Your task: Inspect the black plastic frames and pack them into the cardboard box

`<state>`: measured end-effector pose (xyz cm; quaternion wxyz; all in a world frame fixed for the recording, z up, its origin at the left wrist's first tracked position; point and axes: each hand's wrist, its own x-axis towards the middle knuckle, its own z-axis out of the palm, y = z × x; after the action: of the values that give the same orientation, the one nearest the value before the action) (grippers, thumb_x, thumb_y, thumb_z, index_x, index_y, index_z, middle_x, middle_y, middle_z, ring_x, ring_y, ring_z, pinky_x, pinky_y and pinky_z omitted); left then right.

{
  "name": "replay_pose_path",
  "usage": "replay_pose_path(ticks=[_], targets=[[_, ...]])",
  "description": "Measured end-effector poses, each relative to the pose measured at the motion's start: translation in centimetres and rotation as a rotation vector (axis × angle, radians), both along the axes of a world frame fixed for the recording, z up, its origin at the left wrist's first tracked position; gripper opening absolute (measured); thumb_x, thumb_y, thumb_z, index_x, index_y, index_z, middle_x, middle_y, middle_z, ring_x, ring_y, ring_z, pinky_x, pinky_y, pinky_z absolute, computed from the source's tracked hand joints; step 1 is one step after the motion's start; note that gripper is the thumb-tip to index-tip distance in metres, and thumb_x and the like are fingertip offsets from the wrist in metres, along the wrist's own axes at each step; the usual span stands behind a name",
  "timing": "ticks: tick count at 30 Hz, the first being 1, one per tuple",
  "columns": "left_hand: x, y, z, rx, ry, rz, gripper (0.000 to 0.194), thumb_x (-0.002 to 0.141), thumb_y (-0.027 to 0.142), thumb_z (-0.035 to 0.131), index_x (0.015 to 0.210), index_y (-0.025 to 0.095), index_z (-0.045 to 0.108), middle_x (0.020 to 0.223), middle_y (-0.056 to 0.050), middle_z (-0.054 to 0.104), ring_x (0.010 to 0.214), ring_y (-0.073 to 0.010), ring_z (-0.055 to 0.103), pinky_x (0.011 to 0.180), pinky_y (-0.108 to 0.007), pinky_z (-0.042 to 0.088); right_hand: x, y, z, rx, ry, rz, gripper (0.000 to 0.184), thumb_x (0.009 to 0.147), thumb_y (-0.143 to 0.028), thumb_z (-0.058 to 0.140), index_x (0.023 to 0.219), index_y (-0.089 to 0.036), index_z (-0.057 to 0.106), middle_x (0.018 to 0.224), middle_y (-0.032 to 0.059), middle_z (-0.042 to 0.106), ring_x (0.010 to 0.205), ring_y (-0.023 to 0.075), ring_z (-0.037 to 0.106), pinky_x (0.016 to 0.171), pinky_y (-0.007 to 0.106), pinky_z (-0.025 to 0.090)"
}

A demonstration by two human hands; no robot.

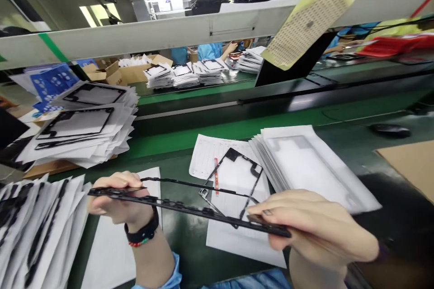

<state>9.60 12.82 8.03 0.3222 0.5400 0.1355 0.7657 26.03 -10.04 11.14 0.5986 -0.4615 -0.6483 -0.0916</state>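
A thin black rectangular frame (190,207) is held up above the bench, seen nearly edge-on. My left hand (118,196) pinches its left end between thumb and fingers. At the opposite end, my right hand (305,223) grips the frame the same way. Below and behind it, a second black frame (233,156) lies on white sheets, with a red-and-white pen-like stick (216,176) beneath or beside its edge. A printed paper (200,162) lies partly under that frame. Another white sheet (108,253) lies under my left forearm.
Stacked white sleeves (315,167) stand right of centre. Piles of sleeves with black frames (81,126) fill the left, with more upright sleeves (57,226) at the near left. Behind are a green conveyor strip (169,131), a computer mouse (389,131), cardboard (410,162) and co-workers' blue sleeves (208,50).
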Motion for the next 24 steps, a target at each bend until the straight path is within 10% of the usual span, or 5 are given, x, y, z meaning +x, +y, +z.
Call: replay_pose_path(ticks=[14,17,20,24], targets=[[0.1,1.2,-0.4,0.013,0.118,0.000,0.046,0.087,0.057,0.055,0.063,0.019,0.045,0.052,0.007,0.045,0.042,-0.0070,0.044,0.040,-0.024,0.034,-0.9,0.4,0.2,-0.364,-0.088,0.006,0.021,0.099,-0.022,0.048,0.105,-0.017,0.068,0.066,0.0019,0.067,0.057,0.0149,0.064,0.055,0.024,0.050],[1.2,0.1,-0.3,-0.082,0.337,0.051,0.029,0.093,0.045,0.055,0.100,0.018,0.064,0.096,-0.005,0.070,0.086,-0.0168,0.067,0.079,-0.032,0.052,0.3,1.6,-0.4,-0.471,0.325,0.090,0.030,0.104,-0.027,0.037,0.098,-0.018,0.065,0.052,-0.0047,0.050,0.043,0.0108,0.046,0.047,0.022,0.040],[2.0,-1.4,-0.1,-0.292,0.444,0.106,0.063,0.087,0.040,0.068,0.143,0.024,0.044,0.151,-0.012,0.044,0.140,-0.0232,0.040,0.114,-0.038,0.033,1.8,2.9,-0.4,-0.368,0.866,0.230,0.029,0.104,-0.034,0.040,0.089,-0.019,0.060,0.052,-0.0054,0.048,0.043,0.0095,0.044,0.047,0.021,0.039],[2.1,-2.9,1.0,-0.576,0.284,-0.553,0.039,0.082,0.042,0.072,0.112,0.017,0.066,0.099,-0.007,0.070,0.081,-0.0141,0.068,0.069,-0.021,0.055,2.3,3.6,0.5,-0.346,1.224,0.594,0.021,0.098,-0.034,0.051,0.084,-0.020,0.057,0.063,-0.0018,0.058,0.055,0.0115,0.060,0.057,0.022,0.049]])
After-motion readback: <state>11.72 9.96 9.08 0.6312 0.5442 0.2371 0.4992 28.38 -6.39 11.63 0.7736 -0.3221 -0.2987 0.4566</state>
